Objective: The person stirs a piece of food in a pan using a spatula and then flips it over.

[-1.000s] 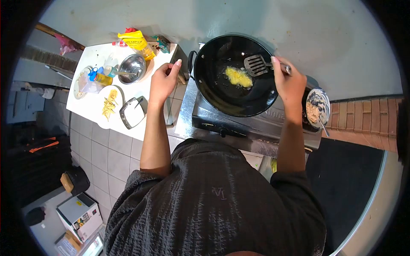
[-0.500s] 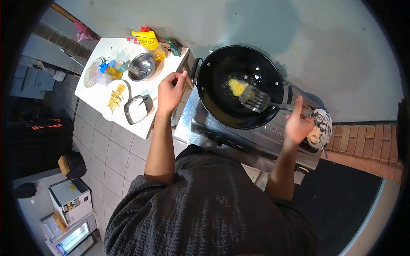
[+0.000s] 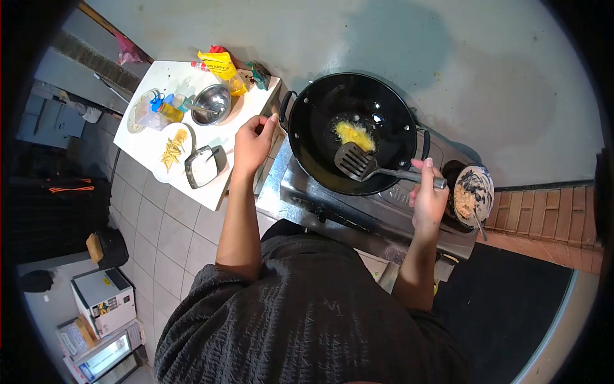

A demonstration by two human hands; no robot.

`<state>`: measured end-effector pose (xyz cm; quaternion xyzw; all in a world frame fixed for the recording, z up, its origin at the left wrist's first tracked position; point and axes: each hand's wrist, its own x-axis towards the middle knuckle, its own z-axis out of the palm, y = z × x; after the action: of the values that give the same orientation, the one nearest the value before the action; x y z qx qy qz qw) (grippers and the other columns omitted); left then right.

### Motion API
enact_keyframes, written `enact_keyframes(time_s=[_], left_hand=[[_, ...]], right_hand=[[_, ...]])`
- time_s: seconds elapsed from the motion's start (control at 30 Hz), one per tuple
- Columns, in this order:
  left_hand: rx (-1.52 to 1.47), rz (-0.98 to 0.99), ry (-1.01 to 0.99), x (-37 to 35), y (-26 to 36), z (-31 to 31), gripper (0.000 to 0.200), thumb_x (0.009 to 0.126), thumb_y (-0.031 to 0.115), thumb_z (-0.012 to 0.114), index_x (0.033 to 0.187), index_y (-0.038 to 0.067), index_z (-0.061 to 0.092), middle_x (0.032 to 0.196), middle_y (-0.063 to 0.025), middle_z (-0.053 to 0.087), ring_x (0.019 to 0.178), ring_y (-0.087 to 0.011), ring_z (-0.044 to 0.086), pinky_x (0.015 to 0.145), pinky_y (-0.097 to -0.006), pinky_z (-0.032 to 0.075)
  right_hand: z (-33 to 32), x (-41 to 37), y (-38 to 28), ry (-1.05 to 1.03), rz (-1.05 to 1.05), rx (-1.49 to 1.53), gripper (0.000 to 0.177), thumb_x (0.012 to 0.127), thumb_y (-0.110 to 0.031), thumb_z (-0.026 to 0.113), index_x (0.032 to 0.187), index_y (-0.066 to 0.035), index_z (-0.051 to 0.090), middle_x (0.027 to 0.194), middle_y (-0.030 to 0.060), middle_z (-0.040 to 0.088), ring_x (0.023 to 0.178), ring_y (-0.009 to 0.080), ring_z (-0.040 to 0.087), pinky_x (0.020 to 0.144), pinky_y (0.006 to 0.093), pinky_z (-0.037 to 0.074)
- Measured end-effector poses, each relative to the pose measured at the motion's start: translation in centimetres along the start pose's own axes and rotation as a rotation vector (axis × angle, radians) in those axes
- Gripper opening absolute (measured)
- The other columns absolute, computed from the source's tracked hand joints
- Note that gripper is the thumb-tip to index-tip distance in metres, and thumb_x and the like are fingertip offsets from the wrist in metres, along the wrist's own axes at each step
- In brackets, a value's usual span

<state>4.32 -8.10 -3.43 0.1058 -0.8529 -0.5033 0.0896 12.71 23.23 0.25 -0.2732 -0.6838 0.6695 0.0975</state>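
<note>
My right hand (image 3: 429, 200) is closed around the handle of a slotted spatula (image 3: 355, 162). The spatula's blade lies inside a black wok (image 3: 313, 160), touching or close against the near edge of a yellow piece of frying food (image 3: 355, 136). Bubbling oil surrounds that food. My left hand (image 3: 253, 146) is held up beside the wok's left handle (image 3: 287, 110), apart from it, fingers curled in toward the thumb with nothing visible in them. Under the wok is a steel gas stove (image 3: 275, 192).
A white table (image 3: 208, 198) at left carries a plate of fried strips (image 3: 171, 152), a square dish of white stuff (image 3: 202, 169), a steel bowl (image 3: 212, 104), bottles and a yellow packet (image 3: 220, 66). Right of the wok sits a bowl of pale mixture (image 3: 474, 193) with a spoon.
The spatula has come away from the food's right side and moved left and nearer to me, its blade turned. The food looks more spread out. My left hand has barely moved.
</note>
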Motion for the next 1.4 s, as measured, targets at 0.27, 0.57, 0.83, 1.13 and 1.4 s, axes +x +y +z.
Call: enact_keyframes(time_s=[0.27, 0.57, 0.83, 1.13, 1.4], left_hand=[[-0.017, 0.031, -0.079, 1.5, -0.6, 0.1, 0.032, 0.091, 0.028, 0.065, 0.080, -0.001, 0.064, 0.059, -0.0012, 0.055, 0.056, -0.0064, 0.046, 0.052, -0.0252, 0.038], [-0.103, 0.100, -0.174, 3.9, -2.4, -0.2, 0.032, 0.091, 0.028, 0.065, 0.079, -0.001, 0.064, 0.060, 0.0008, 0.055, 0.057, -0.0057, 0.044, 0.053, -0.0234, 0.036], [-0.178, 0.135, -0.189, 5.6, -3.0, -0.6, 0.031, 0.091, 0.028, 0.065, 0.080, -0.001, 0.064, 0.060, 0.0023, 0.053, 0.057, -0.0049, 0.043, 0.052, -0.0232, 0.035], [-0.212, 0.168, -0.207, 6.3, -3.0, -0.8, 0.030, 0.091, 0.028, 0.065, 0.081, 0.000, 0.064, 0.060, 0.0021, 0.053, 0.054, -0.0051, 0.043, 0.051, -0.0233, 0.036], [-0.204, 0.151, -0.227, 5.9, -2.5, -1.1, 0.030, 0.091, 0.028, 0.065, 0.082, 0.000, 0.064, 0.064, 0.0019, 0.054, 0.060, -0.0047, 0.044, 0.054, -0.0225, 0.036]], right_hand=[[0.8, -0.6, -0.2, 0.050, -0.118, -0.069, 0.039, 0.097, -0.039, 0.054, 0.101, -0.003, 0.068, 0.057, -0.0022, 0.050, 0.049, 0.0056, 0.047, 0.048, 0.0206, 0.037], [4.0, 2.0, 1.2, 0.150, -0.458, -0.456, 0.029, 0.089, -0.029, 0.066, 0.101, -0.003, 0.068, 0.091, 0.0225, 0.067, 0.080, 0.0333, 0.067, 0.075, 0.0357, 0.051], [6.3, 0.8, 1.0, 0.200, -0.454, -0.546, 0.025, 0.090, -0.028, 0.064, 0.097, -0.004, 0.068, 0.086, 0.0197, 0.068, 0.080, 0.0353, 0.067, 0.071, 0.0358, 0.051], [5.3, 0.6, 0.3, 0.206, -0.689, -0.516, 0.018, 0.088, -0.017, 0.067, 0.096, -0.002, 0.067, 0.088, 0.0187, 0.068, 0.080, 0.0332, 0.068, 0.071, 0.0345, 0.051], [6.2, 1.6, 1.0, 0.233, -0.704, -0.546, 0.020, 0.089, -0.023, 0.065, 0.096, -0.004, 0.068, 0.088, 0.0185, 0.068, 0.082, 0.0359, 0.066, 0.072, 0.0366, 0.051]])
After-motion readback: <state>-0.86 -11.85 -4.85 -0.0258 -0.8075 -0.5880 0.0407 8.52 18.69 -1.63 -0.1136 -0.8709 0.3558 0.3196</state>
